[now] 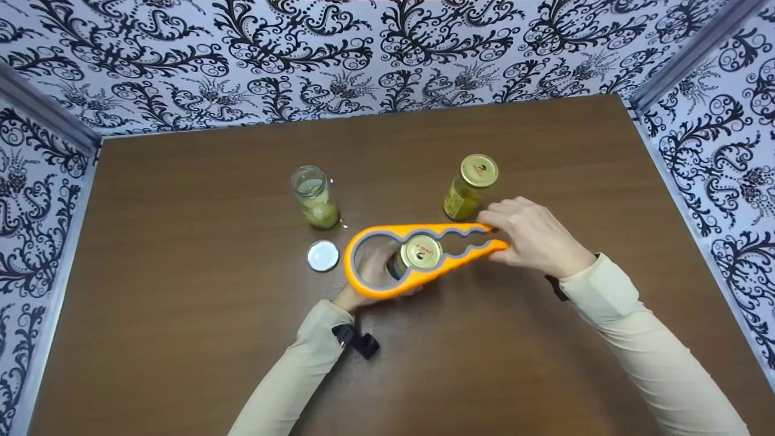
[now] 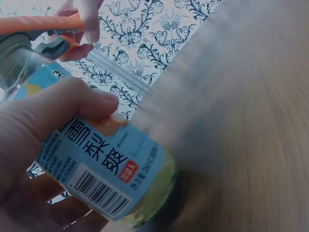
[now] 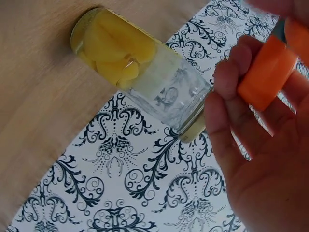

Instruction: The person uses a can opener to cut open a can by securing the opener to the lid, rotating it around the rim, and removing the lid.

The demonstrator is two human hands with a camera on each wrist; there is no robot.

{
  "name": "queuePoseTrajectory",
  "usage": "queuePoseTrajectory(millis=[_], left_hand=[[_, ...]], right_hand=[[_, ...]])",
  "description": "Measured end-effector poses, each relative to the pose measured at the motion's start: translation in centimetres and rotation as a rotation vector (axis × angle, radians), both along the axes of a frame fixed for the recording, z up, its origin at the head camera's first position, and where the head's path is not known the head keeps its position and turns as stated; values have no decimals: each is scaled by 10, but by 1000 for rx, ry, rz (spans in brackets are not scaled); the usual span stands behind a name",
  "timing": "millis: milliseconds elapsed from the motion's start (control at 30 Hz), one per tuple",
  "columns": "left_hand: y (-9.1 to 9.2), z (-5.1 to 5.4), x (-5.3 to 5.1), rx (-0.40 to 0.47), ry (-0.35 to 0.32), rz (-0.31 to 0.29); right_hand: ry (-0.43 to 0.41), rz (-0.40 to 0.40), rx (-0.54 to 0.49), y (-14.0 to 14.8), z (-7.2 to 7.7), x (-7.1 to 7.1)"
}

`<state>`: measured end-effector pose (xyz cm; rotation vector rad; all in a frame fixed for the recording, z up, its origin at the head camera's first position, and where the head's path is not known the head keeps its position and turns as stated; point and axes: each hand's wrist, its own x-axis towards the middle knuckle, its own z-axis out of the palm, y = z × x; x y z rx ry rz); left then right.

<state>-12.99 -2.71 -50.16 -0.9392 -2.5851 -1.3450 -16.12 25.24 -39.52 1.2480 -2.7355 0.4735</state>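
My left hand grips a glass jar with a light-blue label, its thumb lying across the label in the left wrist view. The jar's gold lid shows from above. Around that lid sits an orange jar opener with wavy grey inner edges; its wide ring end points left. My right hand holds the opener by its handle ends, fingertips at the orange handle in the right wrist view. Whether the grey edges press on the lid, I cannot tell.
Behind the right hand stands a closed jar of yellow fruit with a gold lid. An open jar with pale contents is at the back left, a white lid lying before it. Patterned panels border the brown table.
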Motion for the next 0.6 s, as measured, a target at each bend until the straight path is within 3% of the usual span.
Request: queuePoseTrajectory(millis=[67, 133, 233, 333, 467, 600], left_hand=[[2, -1, -1, 10, 18, -30], [4, -1, 0, 19, -21, -63], [6, 4, 2, 74, -187, -115], [7, 8, 6, 76, -276, -141], [6, 12, 8, 27, -238, -183], [6, 12, 6, -4, -214, -262]], right_hand=[[20, 2, 20, -2, 1, -2], [28, 11, 26, -4, 1, -4], [23, 30, 23, -5, 1, -8], [4, 53, 4, -6, 1, -11], [-13, 98, -15, -8, 3, -15], [-28, 154, -37, -11, 6, -17]])
